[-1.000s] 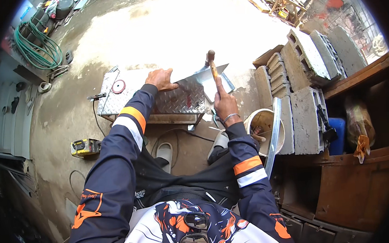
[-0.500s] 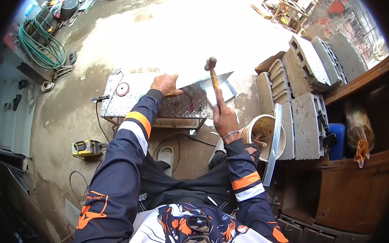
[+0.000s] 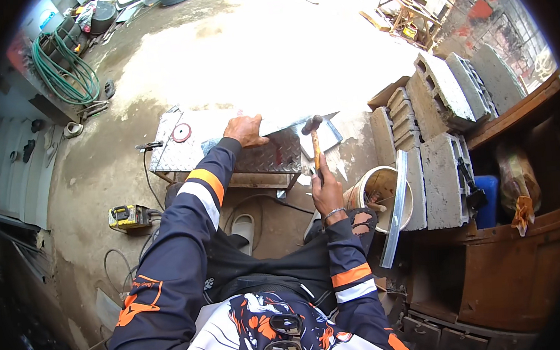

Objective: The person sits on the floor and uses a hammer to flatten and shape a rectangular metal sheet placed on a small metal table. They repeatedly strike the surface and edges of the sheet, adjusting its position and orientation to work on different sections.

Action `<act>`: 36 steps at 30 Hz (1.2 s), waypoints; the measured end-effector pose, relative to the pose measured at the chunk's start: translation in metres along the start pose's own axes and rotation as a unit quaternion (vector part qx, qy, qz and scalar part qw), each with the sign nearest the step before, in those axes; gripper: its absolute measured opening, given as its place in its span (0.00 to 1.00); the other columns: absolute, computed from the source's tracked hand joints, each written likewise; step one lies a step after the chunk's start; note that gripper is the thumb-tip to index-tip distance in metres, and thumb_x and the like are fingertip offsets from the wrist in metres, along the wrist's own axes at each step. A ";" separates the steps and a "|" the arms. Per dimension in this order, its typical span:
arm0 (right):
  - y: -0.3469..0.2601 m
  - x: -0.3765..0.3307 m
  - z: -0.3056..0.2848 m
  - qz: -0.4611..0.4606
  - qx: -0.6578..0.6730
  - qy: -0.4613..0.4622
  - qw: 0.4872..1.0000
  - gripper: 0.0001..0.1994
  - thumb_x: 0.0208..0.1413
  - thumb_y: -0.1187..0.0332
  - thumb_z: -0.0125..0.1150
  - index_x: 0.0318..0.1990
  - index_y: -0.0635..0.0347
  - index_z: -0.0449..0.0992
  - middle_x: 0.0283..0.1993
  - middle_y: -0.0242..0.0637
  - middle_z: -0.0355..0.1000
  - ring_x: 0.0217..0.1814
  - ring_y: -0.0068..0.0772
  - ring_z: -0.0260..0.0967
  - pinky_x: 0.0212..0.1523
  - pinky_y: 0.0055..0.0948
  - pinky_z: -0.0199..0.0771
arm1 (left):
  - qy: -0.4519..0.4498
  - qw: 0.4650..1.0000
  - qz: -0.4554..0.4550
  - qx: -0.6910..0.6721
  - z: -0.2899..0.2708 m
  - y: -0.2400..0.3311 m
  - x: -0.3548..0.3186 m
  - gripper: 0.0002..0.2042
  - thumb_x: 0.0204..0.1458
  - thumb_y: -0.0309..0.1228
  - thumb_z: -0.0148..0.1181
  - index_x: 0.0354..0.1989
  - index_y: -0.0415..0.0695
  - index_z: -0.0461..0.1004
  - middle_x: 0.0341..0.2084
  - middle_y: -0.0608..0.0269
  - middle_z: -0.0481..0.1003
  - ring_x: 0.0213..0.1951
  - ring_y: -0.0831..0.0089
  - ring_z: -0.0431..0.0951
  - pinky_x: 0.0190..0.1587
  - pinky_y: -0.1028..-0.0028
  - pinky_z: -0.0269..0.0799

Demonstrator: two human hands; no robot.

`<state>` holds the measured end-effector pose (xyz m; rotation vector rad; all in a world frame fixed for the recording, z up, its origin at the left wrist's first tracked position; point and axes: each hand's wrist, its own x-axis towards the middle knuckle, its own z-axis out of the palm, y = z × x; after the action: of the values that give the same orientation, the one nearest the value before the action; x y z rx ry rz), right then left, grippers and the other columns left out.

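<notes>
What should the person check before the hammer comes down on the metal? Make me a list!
1. Hammer grip: the right hand is wrapped round the handle of the hammer. Ok.
2. Sheet held down: the left hand presses flat on the metal sheet, which lies on the checker-plate stand. Ok.
3. Left fingers away from the hammer head: there is a gap between them. Ok, but close.
4. Hammer head tight on its handle: too small to see. Cannot tell.
5. Feet clear: a sandal and a cable lie under the stand. Not ok.
6. Gloves: both hands are bare. Not ok.
</notes>
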<state>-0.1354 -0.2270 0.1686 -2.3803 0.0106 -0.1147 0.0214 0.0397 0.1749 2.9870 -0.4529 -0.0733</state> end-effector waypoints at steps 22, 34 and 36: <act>0.026 0.004 0.006 -0.097 0.054 0.091 0.990 0.32 0.61 0.69 0.54 0.74 0.43 0.57 0.33 0.57 0.78 0.33 0.57 0.78 0.37 0.48 0.75 | -0.002 0.999 0.009 -0.033 -0.002 0.014 -0.013 0.40 0.43 0.70 0.61 0.52 0.46 0.75 0.34 0.43 0.81 0.41 0.48 0.83 0.46 0.53 0.77; 0.083 -0.030 0.014 0.167 0.315 0.017 0.934 0.33 0.65 0.74 0.49 0.77 0.42 0.51 0.20 0.28 0.63 0.13 0.20 0.60 0.13 0.26 0.64 | 0.035 0.981 -0.147 -0.122 -0.012 0.010 -0.002 0.32 0.45 0.63 0.66 0.41 0.44 0.80 0.37 0.49 0.82 0.45 0.52 0.82 0.45 0.56 0.75; 0.076 -0.020 0.018 0.192 0.331 0.014 0.924 0.33 0.65 0.74 0.49 0.77 0.44 0.51 0.20 0.29 0.64 0.13 0.20 0.61 0.13 0.26 0.65 | 0.081 0.975 -0.168 -0.121 0.026 0.013 -0.013 0.23 0.51 0.56 0.64 0.39 0.47 0.79 0.33 0.49 0.82 0.40 0.49 0.82 0.41 0.53 0.75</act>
<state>-0.1519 -0.2688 0.1017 -1.6615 0.3898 0.0349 0.0031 0.0284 0.1509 2.7653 0.0773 0.0798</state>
